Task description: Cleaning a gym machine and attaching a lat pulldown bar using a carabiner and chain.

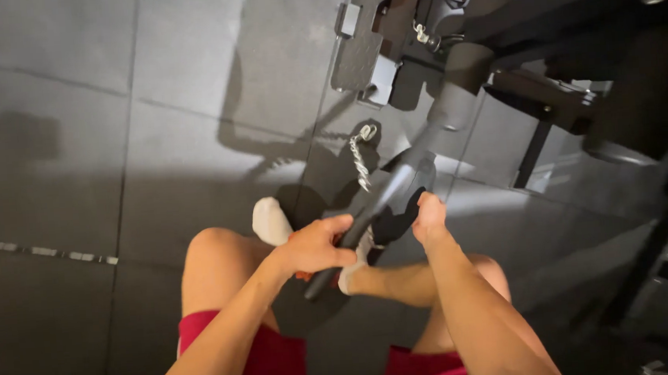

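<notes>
Dark rubber floor tiles point(57, 152), seams running across, pale flecked strip at left. Hard light from upper right, long shadows on the floor. Black gym machine frame point(572, 6) w/ padded parts fills top right.

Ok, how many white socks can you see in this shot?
2. One white sock sits left of the black handle bar, just beyond the left hand. The other sock shows only partly beneath that hand and the bar, so most of it is hidden.
</notes>
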